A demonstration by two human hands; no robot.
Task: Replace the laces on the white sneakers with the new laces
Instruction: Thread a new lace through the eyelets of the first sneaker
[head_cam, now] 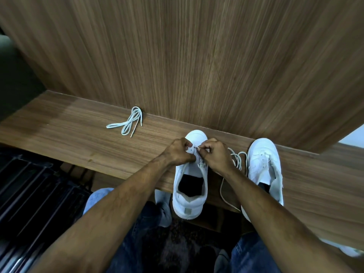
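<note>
Two white sneakers stand on a wooden shelf, toes toward the wall. Over the front of the left sneaker point(190, 186) my left hand point(179, 151) grips the shoe's eyelet area, fingers closed. My right hand point(215, 154) pinches a lace tip against the eyelets. A loose white lace point(233, 160) trails from under my right hand, between the shoes and over the shelf's front edge. The right sneaker point(264, 164) has laces in its eyelets. A folded bundle of white lace point(129, 122) lies on the shelf to the left.
The wooden shelf point(78, 134) runs along a wood-panelled wall point(197, 56). Below are my jeans-clad legs point(137, 233) and a dark slatted rack point(29, 194) at the left. The heels of both sneakers overhang the shelf's front edge.
</note>
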